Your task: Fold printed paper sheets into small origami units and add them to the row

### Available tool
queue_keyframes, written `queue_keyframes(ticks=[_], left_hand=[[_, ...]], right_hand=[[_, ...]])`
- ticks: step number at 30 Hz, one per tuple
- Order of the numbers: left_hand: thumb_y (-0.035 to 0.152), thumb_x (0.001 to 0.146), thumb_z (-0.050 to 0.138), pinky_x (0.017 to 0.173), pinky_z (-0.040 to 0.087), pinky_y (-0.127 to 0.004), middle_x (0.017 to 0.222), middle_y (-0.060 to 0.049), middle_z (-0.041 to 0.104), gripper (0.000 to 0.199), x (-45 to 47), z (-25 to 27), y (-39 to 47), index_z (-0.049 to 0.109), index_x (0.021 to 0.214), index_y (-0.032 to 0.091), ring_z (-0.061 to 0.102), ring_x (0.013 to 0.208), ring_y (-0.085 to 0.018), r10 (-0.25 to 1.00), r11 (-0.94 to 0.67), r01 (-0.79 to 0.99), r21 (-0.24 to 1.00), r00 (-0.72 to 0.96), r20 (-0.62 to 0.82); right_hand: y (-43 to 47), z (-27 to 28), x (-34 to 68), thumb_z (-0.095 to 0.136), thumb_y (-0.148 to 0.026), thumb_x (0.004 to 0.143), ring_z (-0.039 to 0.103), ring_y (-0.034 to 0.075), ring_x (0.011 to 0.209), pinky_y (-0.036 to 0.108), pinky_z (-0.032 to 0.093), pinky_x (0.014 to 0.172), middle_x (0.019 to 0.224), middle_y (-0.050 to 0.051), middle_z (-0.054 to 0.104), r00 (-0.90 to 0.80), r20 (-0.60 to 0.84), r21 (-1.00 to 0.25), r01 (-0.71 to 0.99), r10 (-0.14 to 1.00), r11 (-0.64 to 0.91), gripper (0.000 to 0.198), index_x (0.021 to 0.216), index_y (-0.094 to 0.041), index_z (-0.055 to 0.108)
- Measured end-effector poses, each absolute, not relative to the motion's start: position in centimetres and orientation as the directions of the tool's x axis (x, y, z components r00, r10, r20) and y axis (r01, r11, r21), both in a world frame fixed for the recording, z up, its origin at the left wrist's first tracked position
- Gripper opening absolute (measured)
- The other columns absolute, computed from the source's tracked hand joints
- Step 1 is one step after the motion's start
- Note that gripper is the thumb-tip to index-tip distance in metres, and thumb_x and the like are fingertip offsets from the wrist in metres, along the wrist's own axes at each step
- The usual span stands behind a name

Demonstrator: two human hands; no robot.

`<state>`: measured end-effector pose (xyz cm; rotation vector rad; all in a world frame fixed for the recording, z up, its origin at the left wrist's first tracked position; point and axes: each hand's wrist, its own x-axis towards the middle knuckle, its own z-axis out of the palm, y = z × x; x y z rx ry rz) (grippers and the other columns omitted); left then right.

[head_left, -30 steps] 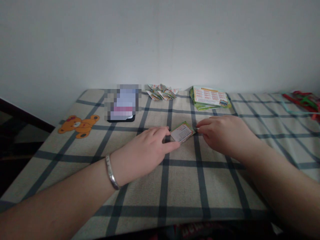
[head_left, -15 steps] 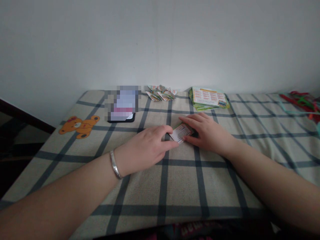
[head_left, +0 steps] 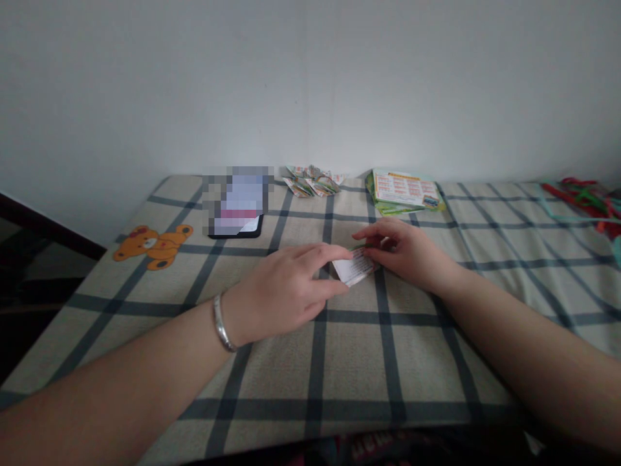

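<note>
As the head camera looked down, a small printed card [head_left: 358, 267] sat centre stage on or just above the checked counter [head_left: 272, 395], right between both hands! The left hand [head_left: 281, 294], silver bracelet [head_left: 224, 323] at its wrist, had thumb and forefinger parted at the card's left end. Over on its right end came the right hand's [head_left: 410, 252] thumb, the other fingers bent; whether they pinched it, you couldn't tell. Behind lay folded papers [head_left: 313, 182] and a card stack [head_left: 406, 189].
</note>
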<state>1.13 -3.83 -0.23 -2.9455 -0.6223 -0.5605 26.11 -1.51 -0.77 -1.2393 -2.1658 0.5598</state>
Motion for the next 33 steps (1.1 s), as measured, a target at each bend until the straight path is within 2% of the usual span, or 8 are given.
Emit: queue_keyframes(ticks=[3,7,11,14,18,22,28,33], left_hand=[[0.011,0.087,0.051,0.096,0.048,-0.039,0.122,-0.008,0.054,0.021,1.3,-0.3,-4.0,0.066,0.1,0.019,0.054,0.112,-0.022,0.414,-0.892,0.452,0.029,0.789,0.454],[0.009,0.086,0.052,0.092,0.05,-0.035,0.112,-0.008,0.057,0.019,1.4,-0.6,-3.7,0.062,0.1,0.016,0.057,0.103,-0.019,0.509,-0.841,0.517,0.156,0.662,0.55],[0.009,0.084,0.056,0.098,0.047,-0.033,0.108,-0.008,0.057,0.022,1.2,-0.7,-3.1,0.059,0.106,0.012,0.056,0.107,-0.018,0.594,-0.793,0.541,0.28,0.581,0.557],[0.012,0.087,0.057,0.095,0.048,-0.03,0.107,-0.005,0.059,0.024,1.1,-0.8,-2.6,0.06,0.111,0.016,0.057,0.104,-0.015,0.606,-0.794,0.505,0.339,0.605,0.517],[0.016,0.092,0.055,0.087,0.051,-0.025,0.106,-0.002,0.061,0.026,1.1,-1.1,-2.4,0.061,0.116,0.022,0.06,0.099,-0.012,0.575,-0.818,0.452,0.355,0.636,0.515],[0.016,0.092,0.056,0.088,0.051,-0.025,0.108,-0.002,0.062,0.031,1.1,-1.2,-2.6,0.057,0.122,0.022,0.061,0.1,-0.012,0.558,-0.83,0.441,0.342,0.636,0.533],[0.02,0.093,0.056,0.086,0.05,-0.024,0.107,-0.002,0.063,0.023,1.0,-1.2,-2.6,0.062,0.115,0.023,0.06,0.097,-0.011,0.562,-0.826,0.44,0.353,0.689,0.457],[0.02,0.092,0.058,0.088,0.049,-0.023,0.109,-0.002,0.062,0.023,1.1,-1.1,-2.6,0.061,0.115,0.022,0.06,0.099,-0.011,0.567,-0.823,0.445,0.353,0.686,0.457]], right_hand=[[-1.4,-0.9,26.2,0.061,-0.014,0.081,0.061,0.013,0.071,0.025,0.049,0.061,0.085,0.002,0.068,-0.362,0.297,-0.65,0.601,0.884,0.465,0.019,0.096,-0.02,0.071],[-1.3,-1.1,26.2,0.065,-0.017,0.081,0.061,0.012,0.068,0.024,0.047,0.057,0.082,0.001,0.068,-0.33,0.364,-0.677,0.548,0.871,0.491,0.01,0.088,-0.02,0.071],[-1.6,-1.1,26.1,0.065,-0.018,0.082,0.061,0.012,0.07,0.024,0.048,0.058,0.081,0.001,0.066,-0.356,0.42,-0.65,0.524,0.835,0.55,0.006,0.086,-0.02,0.069],[-1.9,-0.9,26.1,0.063,-0.015,0.083,0.062,0.013,0.075,0.025,0.05,0.062,0.085,0.003,0.066,-0.394,0.468,-0.611,0.503,0.791,0.611,0.007,0.085,-0.02,0.068],[-2.0,-0.8,26.2,0.062,-0.014,0.085,0.062,0.014,0.078,0.025,0.05,0.064,0.088,0.003,0.066,-0.443,0.51,-0.526,0.517,0.737,0.675,0.009,0.088,-0.019,0.068],[-1.9,-0.8,26.3,0.061,-0.011,0.085,0.063,0.015,0.082,0.027,0.05,0.069,0.089,0.004,0.066,-0.479,0.541,-0.437,0.542,0.691,0.718,0.012,0.091,-0.019,0.068],[-2.0,-0.7,26.3,0.058,-0.01,0.087,0.063,0.015,0.088,0.028,0.052,0.076,0.095,0.005,0.066,-0.518,0.587,-0.336,0.543,0.622,0.77,0.016,0.097,-0.019,0.067],[-2.1,-0.7,26.4,0.059,-0.011,0.087,0.064,0.016,0.095,0.031,0.052,0.082,0.102,0.006,0.065,-0.548,0.602,-0.311,0.508,0.58,0.803,0.016,0.098,-0.02,0.066]])
